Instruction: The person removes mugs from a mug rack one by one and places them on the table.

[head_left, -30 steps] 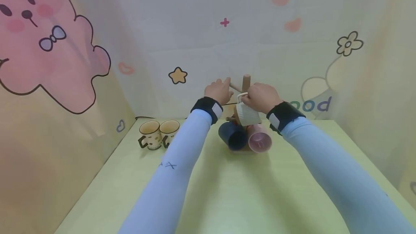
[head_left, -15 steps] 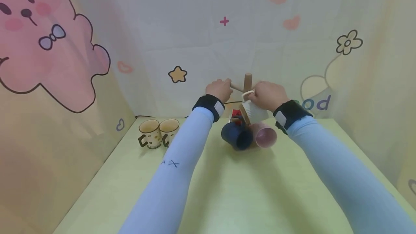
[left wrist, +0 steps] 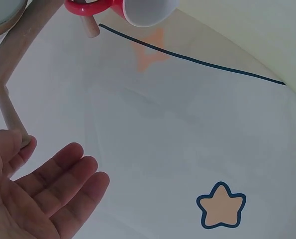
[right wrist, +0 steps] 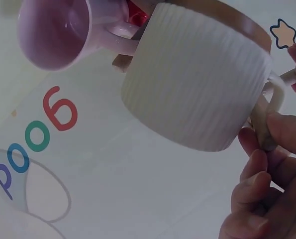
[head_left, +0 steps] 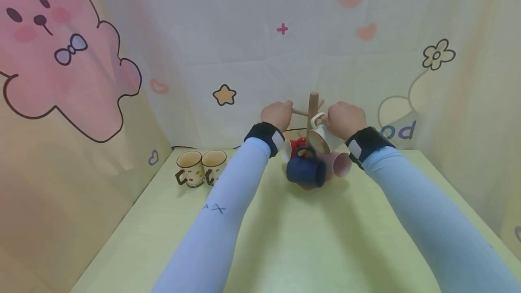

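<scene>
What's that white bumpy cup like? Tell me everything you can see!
The white mug has fine ridges down its side, a brown band around one end and a pale loop handle. It looks ceramic. In the head view it tilts, handle upward, at the wooden rack. A peg seems to pass through the handle, where the right hand seems to hold it.

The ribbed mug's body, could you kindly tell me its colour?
The ribbed mug's body is off-white, clearest in the right wrist view.
</scene>
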A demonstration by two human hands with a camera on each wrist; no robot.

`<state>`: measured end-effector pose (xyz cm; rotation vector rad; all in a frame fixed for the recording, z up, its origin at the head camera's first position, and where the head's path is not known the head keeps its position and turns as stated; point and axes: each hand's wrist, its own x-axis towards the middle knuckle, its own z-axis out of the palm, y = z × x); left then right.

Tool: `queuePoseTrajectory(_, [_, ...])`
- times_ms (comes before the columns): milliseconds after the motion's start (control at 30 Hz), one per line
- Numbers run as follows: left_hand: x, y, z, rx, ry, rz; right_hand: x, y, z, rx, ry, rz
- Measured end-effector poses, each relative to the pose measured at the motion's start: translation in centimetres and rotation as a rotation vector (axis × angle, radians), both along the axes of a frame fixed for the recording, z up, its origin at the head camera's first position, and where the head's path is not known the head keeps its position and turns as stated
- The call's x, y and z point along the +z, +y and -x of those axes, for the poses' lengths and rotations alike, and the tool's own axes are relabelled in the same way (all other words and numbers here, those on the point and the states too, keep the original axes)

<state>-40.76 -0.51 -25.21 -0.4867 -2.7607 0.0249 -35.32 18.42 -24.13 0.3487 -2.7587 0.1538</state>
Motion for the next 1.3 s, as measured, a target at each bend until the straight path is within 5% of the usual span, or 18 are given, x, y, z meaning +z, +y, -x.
queuePoseTrajectory(33, [0.4,0.0,-0.7,0.007,-0.013,0.007,-0.1,0.1,0.1,-0.005,0.006,0.001])
queuePoseTrajectory(267, [-0.3,0.4,-0.6,-0.015,0.01,0.01,-0.4,0.8,0.1,-0.041,0.006,0.044])
queuePoseTrajectory(1300, [0.1,0.3,-1.5,-0.027,-0.014,0.002,-1.0,1.3,-0.4,-0.062,0.027,0.139])
